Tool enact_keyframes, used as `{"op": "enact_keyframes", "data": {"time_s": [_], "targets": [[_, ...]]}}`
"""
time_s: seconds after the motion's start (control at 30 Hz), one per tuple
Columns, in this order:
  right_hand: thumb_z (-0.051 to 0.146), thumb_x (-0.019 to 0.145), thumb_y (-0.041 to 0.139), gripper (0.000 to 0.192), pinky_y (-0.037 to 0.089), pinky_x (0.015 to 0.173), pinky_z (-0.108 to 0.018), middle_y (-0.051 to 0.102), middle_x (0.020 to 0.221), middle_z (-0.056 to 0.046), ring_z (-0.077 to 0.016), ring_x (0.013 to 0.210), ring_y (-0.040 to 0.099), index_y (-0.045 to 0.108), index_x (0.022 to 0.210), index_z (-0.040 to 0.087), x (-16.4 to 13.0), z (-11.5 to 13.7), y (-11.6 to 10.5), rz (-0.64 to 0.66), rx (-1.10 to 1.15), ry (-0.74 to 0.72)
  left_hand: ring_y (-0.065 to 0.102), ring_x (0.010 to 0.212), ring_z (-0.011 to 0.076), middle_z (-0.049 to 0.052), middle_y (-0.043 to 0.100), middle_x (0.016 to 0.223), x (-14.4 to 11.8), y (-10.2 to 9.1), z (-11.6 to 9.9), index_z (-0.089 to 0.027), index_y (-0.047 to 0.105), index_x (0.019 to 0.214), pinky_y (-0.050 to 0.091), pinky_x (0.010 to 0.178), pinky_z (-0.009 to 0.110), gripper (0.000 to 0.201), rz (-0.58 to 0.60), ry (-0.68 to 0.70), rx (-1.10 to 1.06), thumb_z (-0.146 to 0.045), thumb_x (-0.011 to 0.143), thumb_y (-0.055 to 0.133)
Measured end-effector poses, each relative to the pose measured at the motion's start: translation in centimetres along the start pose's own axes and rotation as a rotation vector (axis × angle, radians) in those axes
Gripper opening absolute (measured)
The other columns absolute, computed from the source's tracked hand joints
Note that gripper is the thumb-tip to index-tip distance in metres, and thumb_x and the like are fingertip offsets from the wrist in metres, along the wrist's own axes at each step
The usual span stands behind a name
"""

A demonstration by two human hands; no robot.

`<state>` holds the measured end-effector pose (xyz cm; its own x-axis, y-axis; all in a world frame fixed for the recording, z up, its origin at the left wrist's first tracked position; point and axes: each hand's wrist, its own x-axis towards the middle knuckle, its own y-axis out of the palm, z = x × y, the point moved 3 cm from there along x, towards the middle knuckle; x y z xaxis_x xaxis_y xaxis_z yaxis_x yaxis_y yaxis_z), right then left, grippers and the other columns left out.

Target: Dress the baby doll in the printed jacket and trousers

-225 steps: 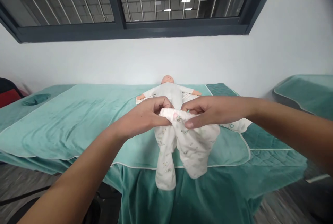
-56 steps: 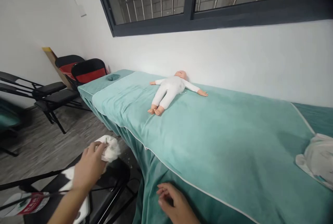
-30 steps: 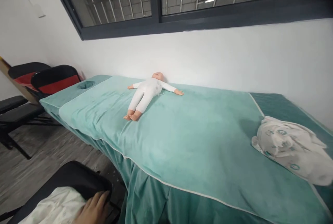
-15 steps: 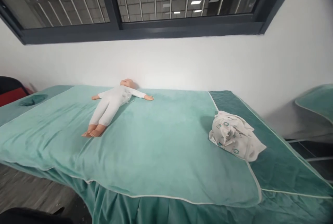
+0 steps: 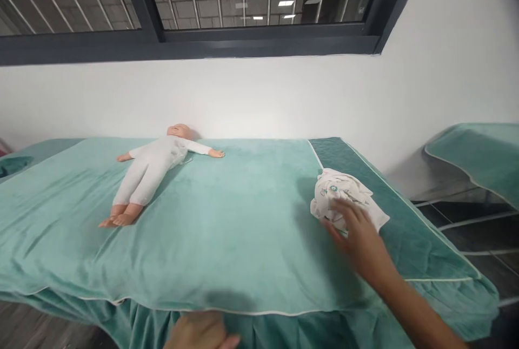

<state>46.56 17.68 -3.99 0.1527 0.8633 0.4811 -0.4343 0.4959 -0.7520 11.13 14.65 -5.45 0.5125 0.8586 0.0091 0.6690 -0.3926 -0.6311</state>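
Your right hand (image 5: 357, 232) lies open, fingers spread, touching the near side of the bundled cloth (image 5: 343, 197), gripping nothing. That cloth sits well right of the doll (image 5: 152, 168). Your left hand (image 5: 198, 333) shows low before the doll; its grip can't be told.

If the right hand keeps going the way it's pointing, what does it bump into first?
Most likely the crumpled white printed cloth on the green bed cover. The right hand points up and left, fingertips at or just over its near edge; whether they touch is unclear.
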Motion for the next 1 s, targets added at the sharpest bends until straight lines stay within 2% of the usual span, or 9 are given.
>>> {"op": "enact_keyframes", "data": {"time_s": [0.1, 0.2, 0.27, 0.37, 0.5, 0.6, 0.7, 0.83, 1.0], "targets": [[0.044, 0.089, 0.055, 0.039, 0.038, 0.097, -0.054, 0.056, 0.132, -0.019, -0.0378, 0.122, 0.048, 0.058, 0.115, 0.016, 3.2, -2.4, 1.6, -0.041, -0.352, 0.081, 0.05, 0.059, 0.0172, 0.0, 0.051, 0.056, 6.3, -0.2, -0.5, -0.023, 0.053, 0.054, 0.039, 0.061, 0.033, 0.044, -0.094, -0.001, -0.007, -0.045, 0.092, 0.049], [0.037, 0.09, 0.051, 0.028, 0.04, 0.09, -0.049, 0.062, 0.121, -0.017, -0.0355, 0.111, 0.053, 0.061, 0.107, 0.017, 4.6, -2.7, 3.5, 0.005, -0.472, 0.076, 0.041, 0.054, 0.0125, -0.002, 0.044, 0.051, 14.0, -0.5, -1.0, -0.019, 0.045, 0.051, 0.031, 0.057, 0.029, 0.049, -0.249, -0.036, -0.189, -0.048, 0.09, 0.049], [0.033, 0.089, 0.049, 0.026, 0.04, 0.086, -0.045, 0.065, 0.111, -0.016, -0.0329, 0.105, 0.056, 0.061, 0.105, 0.016, 5.6, -2.3, 4.1, 0.022, -0.414, 0.074, 0.04, 0.054, 0.0114, -0.003, 0.045, 0.051, 18.5, -0.5, -0.9, -0.018, 0.048, 0.051, 0.029, 0.055, 0.026, 0.045, -0.238, -0.051, -0.408, -0.047, 0.084, 0.059], [0.034, 0.088, 0.048, 0.027, 0.041, 0.082, -0.04, 0.066, 0.101, -0.013, -0.0276, 0.095, 0.058, 0.061, 0.103, 0.016, 7.9, -0.5, 4.0, -0.024, -0.08, 0.095, 0.043, 0.054, 0.0109, -0.002, 0.049, 0.055, 22.8, -1.3, 0.1, -0.017, 0.054, 0.06, 0.032, 0.053, 0.024, 0.041, -0.242, -0.065, -0.533, -0.052, 0.082, 0.059], [0.038, 0.082, 0.057, 0.023, 0.044, 0.08, -0.033, 0.064, 0.094, -0.003, -0.0202, 0.086, 0.057, 0.061, 0.096, 0.02, 12.1, 5.0, 4.0, -0.077, 0.54, 0.072, 0.064, 0.083, 0.0159, 0.007, 0.067, 0.097, 24.7, -3.1, 1.9, -0.018, 0.062, 0.094, 0.051, 0.073, 0.028, 0.042, -0.21, -0.01, -1.003, -0.057, 0.09, 0.047], [0.04, 0.08, 0.06, 0.021, 0.044, 0.066, -0.027, 0.057, 0.077, 0.002, -0.0148, 0.07, 0.053, 0.057, 0.089, 0.021, 14.8, 9.5, 6.8, 0.121, 0.919, 0.078, 0.061, 0.113, 0.0204, 0.008, 0.062, 0.127, 24.5, -3.9, 2.3, -0.023, 0.061, 0.116, 0.05, 0.094, 0.036, 0.041, -0.148, 0.113, -1.463, -0.054, 0.09, 0.051], [0.044, 0.079, 0.063, 0.029, 0.043, 0.061, -0.025, 0.056, 0.078, 0.002, -0.0136, 0.067, 0.052, 0.056, 0.094, 0.02, 16.1, 11.8, 11.3, 0.288, 1.194, 0.168, 0.059, 0.119, 0.0225, 0.007, 0.062, 0.13, 24.3, -3.6, 2.6, -0.023, 0.059, 0.125, 0.044, 0.105, 0.039, 0.042, -0.157, 0.135, -1.559, -0.045, 0.089, 0.059], [0.049, 0.083, 0.061, 0.03, 0.043, 0.069, -0.027, 0.056, 0.082, 0.0, -0.0143, 0.076, 0.052, 0.059, 0.088, 0.019, 15.8, 11.7, 15.0, 0.358, 1.156, 0.178, 0.06, 0.12, 0.022, 0.007, 0.066, 0.126, 24.7, -3.2, 3.2, -0.021, 0.058, 0.129, 0.04, 0.111, 0.039, 0.045, -0.28, 0.055, -1.606, -0.036, 0.087, 0.064], [0.05, 0.09, 0.054, 0.034, 0.039, 0.067, -0.025, 0.049, 0.073, 0.002, -0.0126, 0.072, 0.046, 0.06, 0.077, 0.019, 14.5, 11.9, 14.1, 0.643, 1.043, -0.05, 0.057, 0.125, 0.0261, 0.009, 0.066, 0.127, 25.0, -4.1, 3.0, -0.016, 0.061, 0.126, 0.041, 0.11, 0.042, 0.05, -0.306, 0.05, -1.708, -0.052, 0.093, 0.048]]}}
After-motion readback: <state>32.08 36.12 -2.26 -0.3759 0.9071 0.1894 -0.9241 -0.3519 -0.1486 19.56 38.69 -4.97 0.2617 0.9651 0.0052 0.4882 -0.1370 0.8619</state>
